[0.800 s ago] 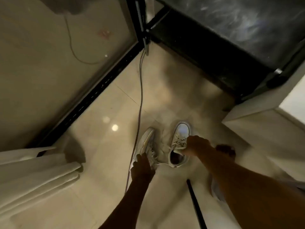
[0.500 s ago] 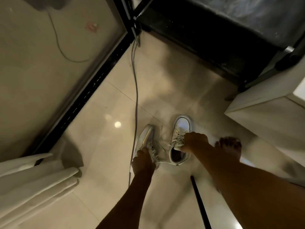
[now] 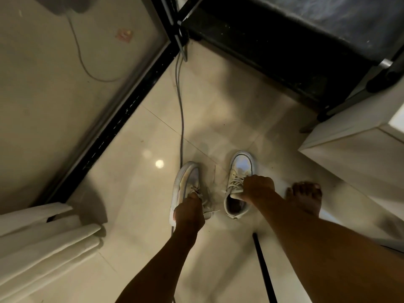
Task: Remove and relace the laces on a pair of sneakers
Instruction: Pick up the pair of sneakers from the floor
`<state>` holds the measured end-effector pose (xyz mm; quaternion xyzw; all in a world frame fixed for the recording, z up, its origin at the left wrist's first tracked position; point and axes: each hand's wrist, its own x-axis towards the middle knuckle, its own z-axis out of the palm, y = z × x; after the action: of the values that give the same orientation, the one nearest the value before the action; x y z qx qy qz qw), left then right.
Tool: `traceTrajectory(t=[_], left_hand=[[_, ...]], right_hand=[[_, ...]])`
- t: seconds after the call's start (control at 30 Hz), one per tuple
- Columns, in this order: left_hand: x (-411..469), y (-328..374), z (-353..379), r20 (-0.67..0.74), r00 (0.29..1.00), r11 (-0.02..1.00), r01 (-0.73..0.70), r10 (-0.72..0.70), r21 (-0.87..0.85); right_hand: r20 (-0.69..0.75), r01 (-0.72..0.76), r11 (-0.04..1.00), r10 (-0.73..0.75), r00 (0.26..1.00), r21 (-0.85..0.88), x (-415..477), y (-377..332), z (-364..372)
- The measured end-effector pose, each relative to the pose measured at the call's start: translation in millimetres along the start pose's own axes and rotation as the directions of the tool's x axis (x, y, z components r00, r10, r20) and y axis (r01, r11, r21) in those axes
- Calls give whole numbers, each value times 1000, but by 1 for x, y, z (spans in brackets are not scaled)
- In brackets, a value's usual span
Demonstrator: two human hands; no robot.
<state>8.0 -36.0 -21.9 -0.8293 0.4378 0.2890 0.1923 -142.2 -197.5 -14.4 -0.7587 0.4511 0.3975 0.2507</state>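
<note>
Down on the floor (image 3: 131, 193), the left hand (image 3: 189, 212) is gripping the tilted left sneaker (image 3: 182, 182). The right hand (image 3: 259, 189) is clutching the upright right sneaker (image 3: 240, 166) at its opening.

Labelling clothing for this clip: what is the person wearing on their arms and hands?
Nothing visible: both forearms are bare, with no sleeves, watch or bracelet. The left hand and right hand wear no gloves. Rings are too small to tell in this dim light.

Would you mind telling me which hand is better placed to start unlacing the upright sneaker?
Right, probably: the right hand holds the upright sneaker at its tongue, beside the laces; the left hand grips the tilted sneaker.
</note>
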Motion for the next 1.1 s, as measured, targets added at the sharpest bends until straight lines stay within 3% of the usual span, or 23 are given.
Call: traceTrajectory(t=[0.3, 0.63, 0.9, 1.1], left_hand=[[14, -35, -42, -63, 994, 995, 84, -87, -50], [-11, 0, -139, -101, 992, 986, 63, -79, -152], [-79, 23, -250, -415, 909, 951, -158, 35, -265], [-144, 49, -325, -636, 767, 882, -353, 83, -311]], right_hand=[[-63, 31, 998, -28, 998, 53, -9, 0, -16], [-54, 63, 997, -60, 997, 54, -63, 11, -105], [-354, 145, 985, -104, 930, 91, -179, 46, -201], [-594, 189, 973, -77, 801, 130, -275, 88, -245]])
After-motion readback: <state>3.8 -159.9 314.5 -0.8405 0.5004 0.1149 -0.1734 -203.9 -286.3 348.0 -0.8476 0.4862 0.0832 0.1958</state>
